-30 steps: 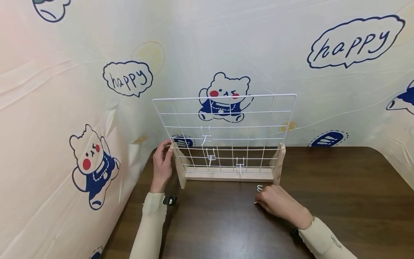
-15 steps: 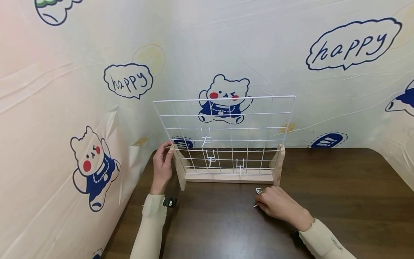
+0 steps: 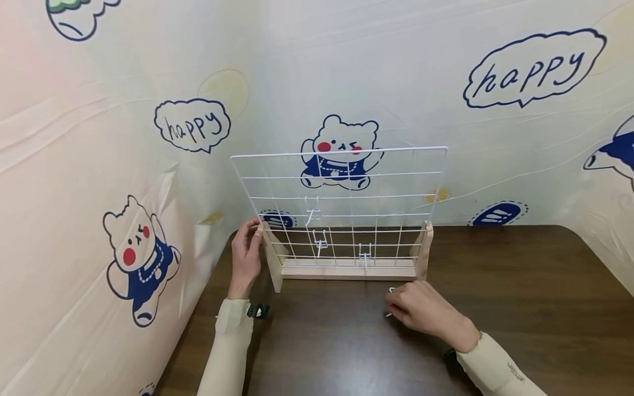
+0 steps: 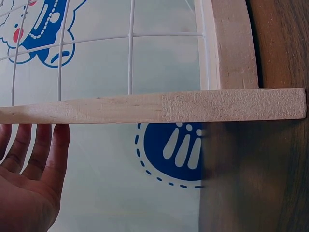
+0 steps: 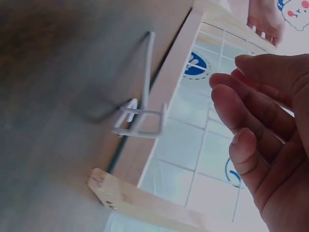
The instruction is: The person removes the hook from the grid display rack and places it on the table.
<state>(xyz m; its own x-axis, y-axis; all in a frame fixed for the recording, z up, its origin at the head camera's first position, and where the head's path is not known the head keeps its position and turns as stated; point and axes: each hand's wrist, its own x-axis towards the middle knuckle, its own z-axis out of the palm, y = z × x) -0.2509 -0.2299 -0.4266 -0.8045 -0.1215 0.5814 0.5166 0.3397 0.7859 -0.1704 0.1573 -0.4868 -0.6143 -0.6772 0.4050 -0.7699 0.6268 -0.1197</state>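
Observation:
A white wire grid rack (image 3: 342, 198) stands upright on a pale wooden base with wooden side pieces. My left hand (image 3: 245, 258) is at its left side piece (image 4: 159, 107); in the left wrist view the fingers reach up to the wood, tips partly hidden and thumb out of sight. My right hand (image 3: 421, 308) hovers low over a loose white wire hook (image 5: 140, 121) on the table, in front of the rack's right end. In the right wrist view the fingers (image 5: 227, 104) are loosely bent, apart from the hook. The head view mostly hides that hook behind the hand.
Three white hooks hang on the grid: an upper left hook (image 3: 312, 214), a lower one (image 3: 320, 243), and a right one (image 3: 365, 256). The dark brown table (image 3: 510, 291) meets a cloth curtain (image 3: 421, 71) printed with cartoon bears behind and at the left.
The right hand has shifted slightly left and covers more of the loose hook. My left hand stays at the rack's side. The head view has moved a little.

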